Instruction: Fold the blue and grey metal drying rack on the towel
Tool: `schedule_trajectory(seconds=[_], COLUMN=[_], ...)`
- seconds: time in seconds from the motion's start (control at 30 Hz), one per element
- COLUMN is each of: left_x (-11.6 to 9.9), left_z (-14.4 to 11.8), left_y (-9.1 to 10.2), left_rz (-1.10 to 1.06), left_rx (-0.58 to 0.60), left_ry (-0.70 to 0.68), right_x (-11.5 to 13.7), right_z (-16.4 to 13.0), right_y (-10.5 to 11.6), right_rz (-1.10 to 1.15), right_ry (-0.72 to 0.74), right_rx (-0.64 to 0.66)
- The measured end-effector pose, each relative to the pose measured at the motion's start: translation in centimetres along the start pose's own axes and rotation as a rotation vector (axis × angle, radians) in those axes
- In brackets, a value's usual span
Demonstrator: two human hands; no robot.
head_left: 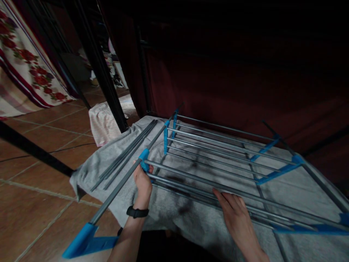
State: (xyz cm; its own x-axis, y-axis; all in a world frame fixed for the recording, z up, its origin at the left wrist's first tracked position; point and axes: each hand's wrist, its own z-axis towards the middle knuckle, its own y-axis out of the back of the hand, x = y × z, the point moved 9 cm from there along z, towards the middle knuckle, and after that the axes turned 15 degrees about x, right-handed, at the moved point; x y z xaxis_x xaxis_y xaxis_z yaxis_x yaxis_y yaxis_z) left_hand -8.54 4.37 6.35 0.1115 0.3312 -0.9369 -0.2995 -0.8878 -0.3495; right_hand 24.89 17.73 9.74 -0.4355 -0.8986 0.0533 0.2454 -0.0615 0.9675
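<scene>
Observed at upper left a white fabric curtain printed with red roses (pixel 40 69). Noted right of it a thick black slanting post (pixel 98 69), with blurred, unidentifiable clutter (pixel 117 69) behind. Found at left brown square floor tiles (pixel 27 203), crossed by a thin black cable (pixel 73 147). Recorded near left centre a pale striped cloth (pixel 103 123); across upper right, a dark maroon fabric hanging (pixel 218 87).

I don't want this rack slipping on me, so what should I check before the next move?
1. Left hand on the blue connector: ok, fingers around it.
2. Right hand at the metal rods: ok.
3. Firmness of its grip: cannot tell.
4. Connector fully seated: cannot tell.
5. Blue corner piece over the gray cloth: not ok, juts past the edge.
6. Loose tubes clear of both hands: ok.
</scene>
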Motion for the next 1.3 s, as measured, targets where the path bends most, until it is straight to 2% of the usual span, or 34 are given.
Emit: schedule_trajectory(seconds=[0.07,0.17,0.37,0.53,0.63,0.77,0.9,1.03,1.17,1.3], left_x=[0.0,0.4,1.3,1.2,0.6,1.0,0.9,0.8,0.0,0.3], left_z=[0.1,0.4,0.7,0.7,0.7,1.2,1.7,1.7,1.4,1.2], left_y=[0.0,0.3,0.8,1.4,1.8,1.4,1.3,1.4,1.4,1.1], left_rz=[0.020,0.023,0.093,0.141,0.201,0.127,0.111,0.154,0.262,0.234], left_rx=[0.002,-0.017,-0.028,-0.046,-0.070,0.002,0.011,0.001,-0.025,0.000], left_ry=[-0.041,-0.059,-0.036,-0.010,-0.028,-0.006,-0.039,-0.038,-0.115,-0.114], right_x=[1.1,5.0,13.9,17.0,17.9,18.2,17.8,17.3,17.0,17.1], right_z=[0.5,2.6,11.0,16.4,17.6,17.9,17.9,17.8,18.0,18.1], right_y=[0.1,0.1,-0.8,-1.6,-2.0,-2.3,-2.7,-2.8,-2.6,-2.4], right_rz=[-0.006,0.019,0.169,0.226,0.224,0.202,0.213,0.289,0.274,0.256], right_ry=[0.002,0.053,0.134,0.193,0.247,0.261,0.263,0.322,0.337,0.339], right_rx=[-0.006,0.026,0.233,0.363,0.408,0.430,0.461,0.440,0.381,0.367])
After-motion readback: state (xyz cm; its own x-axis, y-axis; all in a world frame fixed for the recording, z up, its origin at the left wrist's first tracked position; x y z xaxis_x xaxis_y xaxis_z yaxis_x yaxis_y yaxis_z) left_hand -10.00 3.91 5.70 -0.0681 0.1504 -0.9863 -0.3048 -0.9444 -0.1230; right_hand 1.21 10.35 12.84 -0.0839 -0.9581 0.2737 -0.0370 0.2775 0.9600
